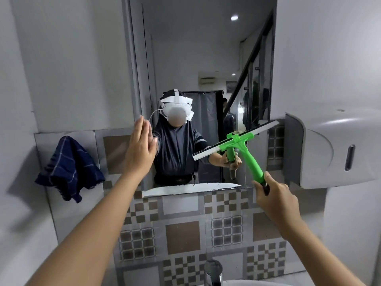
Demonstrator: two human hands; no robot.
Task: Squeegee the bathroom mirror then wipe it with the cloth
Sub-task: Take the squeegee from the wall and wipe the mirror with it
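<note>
The tall mirror (185, 58) hangs on the wall ahead, above a band of patterned tiles. My right hand (276, 201) grips the dark end of a green squeegee (243, 149). Its white blade lies tilted against the lower right of the glass, the right end higher. My left hand (141, 149) is flat, fingers together and pointing up, at the mirror's left edge; whether the palm touches the glass is unclear. A dark blue checked cloth (69, 168) hangs on the wall to the left of the mirror.
A white wall dispenser (334, 149) juts out right of the mirror, close to the blade's upper end. A chrome tap (213, 271) and a white basin rim (257, 282) sit at the bottom. A person's reflection shows in the glass.
</note>
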